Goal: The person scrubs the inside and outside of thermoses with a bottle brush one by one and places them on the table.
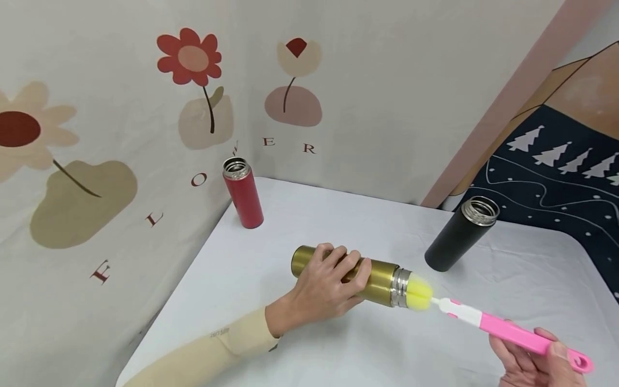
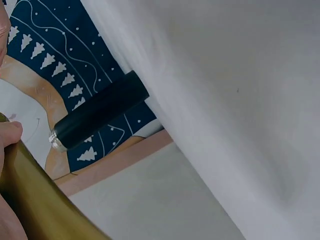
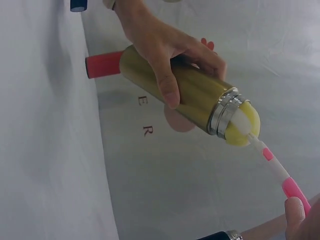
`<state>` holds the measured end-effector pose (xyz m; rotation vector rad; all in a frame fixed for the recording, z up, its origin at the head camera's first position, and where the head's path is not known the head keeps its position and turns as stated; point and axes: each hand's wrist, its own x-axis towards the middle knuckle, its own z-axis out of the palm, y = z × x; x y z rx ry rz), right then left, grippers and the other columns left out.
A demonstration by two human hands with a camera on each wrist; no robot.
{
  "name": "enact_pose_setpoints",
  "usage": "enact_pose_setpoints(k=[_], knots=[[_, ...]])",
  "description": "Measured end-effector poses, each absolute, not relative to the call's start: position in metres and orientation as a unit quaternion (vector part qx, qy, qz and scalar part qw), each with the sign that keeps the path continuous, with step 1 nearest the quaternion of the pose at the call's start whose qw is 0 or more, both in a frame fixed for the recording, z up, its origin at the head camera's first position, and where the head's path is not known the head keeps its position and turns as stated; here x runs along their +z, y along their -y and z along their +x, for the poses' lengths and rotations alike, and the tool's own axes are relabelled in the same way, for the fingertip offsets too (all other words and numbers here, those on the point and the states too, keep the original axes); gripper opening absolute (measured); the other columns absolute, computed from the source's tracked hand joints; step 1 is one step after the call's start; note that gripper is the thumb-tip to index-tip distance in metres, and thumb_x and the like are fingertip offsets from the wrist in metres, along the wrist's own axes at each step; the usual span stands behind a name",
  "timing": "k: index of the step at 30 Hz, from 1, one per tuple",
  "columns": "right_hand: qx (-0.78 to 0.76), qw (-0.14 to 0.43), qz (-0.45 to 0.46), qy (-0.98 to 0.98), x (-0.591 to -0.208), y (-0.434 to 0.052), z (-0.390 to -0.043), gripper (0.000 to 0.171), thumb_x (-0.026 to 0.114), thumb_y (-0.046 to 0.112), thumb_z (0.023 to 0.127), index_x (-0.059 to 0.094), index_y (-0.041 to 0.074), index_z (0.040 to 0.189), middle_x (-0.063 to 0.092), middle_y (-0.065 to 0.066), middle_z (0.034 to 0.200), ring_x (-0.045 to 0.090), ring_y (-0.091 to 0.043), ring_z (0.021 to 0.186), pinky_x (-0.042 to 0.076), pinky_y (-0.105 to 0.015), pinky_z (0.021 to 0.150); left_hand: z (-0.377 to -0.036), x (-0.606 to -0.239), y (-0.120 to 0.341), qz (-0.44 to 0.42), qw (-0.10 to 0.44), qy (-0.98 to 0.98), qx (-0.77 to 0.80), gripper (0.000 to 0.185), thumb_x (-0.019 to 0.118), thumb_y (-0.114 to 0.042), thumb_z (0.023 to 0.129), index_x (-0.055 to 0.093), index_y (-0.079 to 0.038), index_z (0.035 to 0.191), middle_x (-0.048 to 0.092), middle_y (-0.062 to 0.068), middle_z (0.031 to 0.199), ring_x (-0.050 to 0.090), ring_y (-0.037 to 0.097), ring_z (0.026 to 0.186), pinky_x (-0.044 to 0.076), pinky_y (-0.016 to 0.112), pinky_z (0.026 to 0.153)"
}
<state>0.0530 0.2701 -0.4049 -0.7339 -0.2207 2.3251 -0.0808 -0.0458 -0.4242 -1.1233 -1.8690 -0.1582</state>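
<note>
While my left hand point(image 1: 323, 287) wraps its fingers around the gold bottle point(image 1: 379, 279), I hold that bottle on its side, just above the white surface point(image 1: 300, 226). My right hand point(image 1: 537, 363) curls its fingers around the pink handle of the brush point(image 1: 488, 320). The yellow sponge tip point(image 3: 242, 127) sits right at the bottle's silver mouth, partly in and partly out.

I think I am at the scrubbing step, with the sponge at the opening. Next, I think the brush needs a straight push, lined up with the bottle, so it slides deep inside. My left hand should hold tight so the bottle does not roll or slip.

Farther away, a black bottle point(image 1: 461, 233) stands open near the right side. A red bottle point(image 1: 243, 192) stands open by the flower wall point(image 1: 96, 134).
</note>
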Motion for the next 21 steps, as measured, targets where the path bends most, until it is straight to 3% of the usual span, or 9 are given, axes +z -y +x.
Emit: enact_pose_setpoints(k=[4, 9, 16, 21], knots=[[0.879, 0.411, -0.221, 0.099, -0.414, -0.253, 0.046, 0.022, 0.055, 0.005, 0.113, 0.06, -0.012, 0.125, 0.075, -0.033, 0.11, 0.075, -0.048, 0.092, 0.059, -0.057, 0.063, -0.08, -0.429, 0.045, -0.452, 0.477, 0.749, -0.079, 0.049, 0.08, -0.037, 0.089, 0.062, -0.013, 0.129, 0.064, 0.011, 0.111, 0.062, 0.027, 0.093, 0.05, 0.043, 0.083], [0.879, 0.441, -0.113, 0.144, -0.418, -0.234, 0.044, 0.022, 0.055, -0.007, 0.109, 0.055, -0.027, 0.119, 0.07, -0.044, 0.104, 0.072, -0.054, 0.094, 0.055, -0.058, 0.068, -0.08, -0.433, 0.045, -0.443, 0.486, 0.746, -0.108, 0.041, 0.076, -0.028, 0.092, 0.062, -0.014, 0.128, 0.06, 0.017, 0.111, 0.063, 0.029, 0.095, 0.053, 0.045, 0.083], [0.867, 0.458, -0.084, 0.178, -0.412, -0.215, 0.042, 0.019, 0.055, -0.012, 0.107, 0.056, -0.03, 0.114, 0.069, -0.045, 0.101, 0.074, -0.054, 0.089, 0.055, -0.057, 0.069, -0.082, -0.434, 0.044, -0.44, 0.489, 0.744, -0.12, 0.04, 0.075, -0.025, 0.092, 0.061, -0.015, 0.128, 0.058, 0.019, 0.111, 0.063, 0.028, 0.099, 0.054, 0.046, 0.081], [0.867, 0.439, -0.08, 0.22, -0.414, -0.201, 0.041, 0.023, 0.058, -0.01, 0.107, 0.057, -0.031, 0.116, 0.07, -0.044, 0.101, 0.075, -0.051, 0.09, 0.056, -0.055, 0.068, -0.081, -0.436, 0.037, -0.447, 0.518, 0.724, -0.089, 0.036, 0.073, -0.023, 0.091, 0.063, -0.016, 0.124, 0.06, 0.018, 0.108, 0.064, 0.028, 0.097, 0.055, 0.045, 0.077]])
